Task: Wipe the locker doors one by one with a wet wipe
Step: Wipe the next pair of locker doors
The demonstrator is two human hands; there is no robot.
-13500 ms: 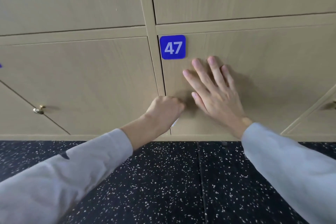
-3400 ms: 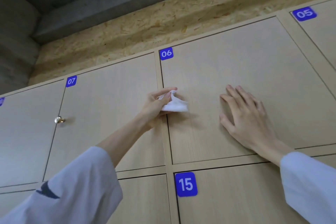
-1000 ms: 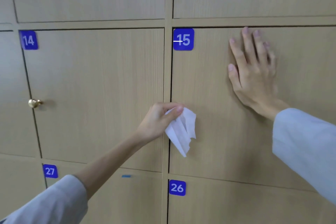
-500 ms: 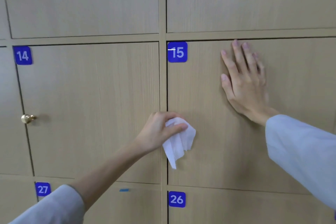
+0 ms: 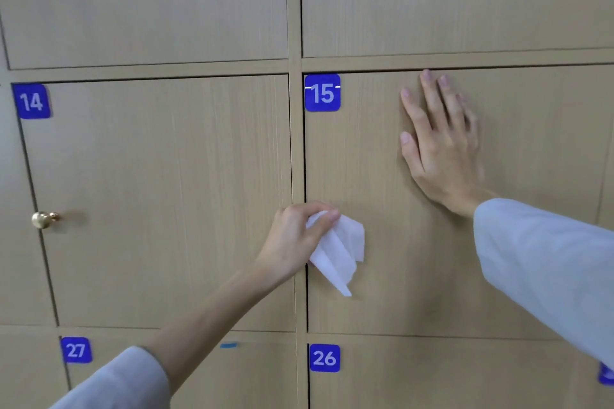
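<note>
Mid-frame, the left hand (image 5: 294,236) pinches a crumpled wet wipe (image 5: 339,252) low on door 15 (image 5: 375,176); the right hand (image 5: 442,143) lies spread flat above. Bunched so loosely, the wipe may skip patches or slip free.

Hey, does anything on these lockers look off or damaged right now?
Mostly fine. One oddity: a small blue mark sits alone on door 27, like a tape scrap; too small to tell. Label 15 has a thin white streak across its top. The left hand holds the wipe on door 15.
</note>
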